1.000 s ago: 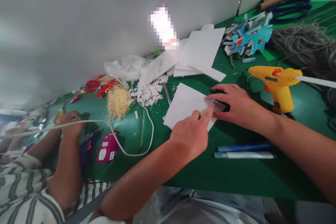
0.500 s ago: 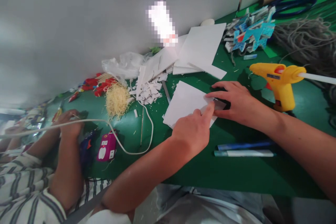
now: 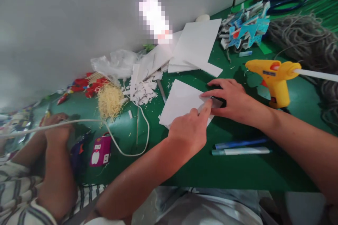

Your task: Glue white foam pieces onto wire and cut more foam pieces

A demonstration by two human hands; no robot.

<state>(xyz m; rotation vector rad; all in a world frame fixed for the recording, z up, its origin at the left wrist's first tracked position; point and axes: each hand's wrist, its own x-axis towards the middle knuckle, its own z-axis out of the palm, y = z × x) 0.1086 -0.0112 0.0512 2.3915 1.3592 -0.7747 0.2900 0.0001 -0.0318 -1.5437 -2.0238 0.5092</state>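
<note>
A white sheet of foam board [image 3: 179,102] lies on the green table [image 3: 237,172] in front of me. My left hand [image 3: 191,130] rests on its near corner, fingers curled and the forefinger stretched out and pressing on the sheet's right edge. My right hand [image 3: 231,100] lies flat on the sheet's right end, fingers spread, covering a small dark object [image 3: 219,102] that I cannot make out. Neither hand grips anything I can name.
A yellow glue gun [image 3: 276,77] stands right of my hands. Two pens [image 3: 240,147] lie near the front edge. More white boards [image 3: 195,47], scraps [image 3: 142,91], straw [image 3: 109,100], grey cord [image 3: 303,42] and a white cable [image 3: 126,151] lie behind. Another person's arm [image 3: 55,168] is at left.
The view has shifted slightly, so everything sits a little further left. Both hands stay on the white sheet in the same pose.
</note>
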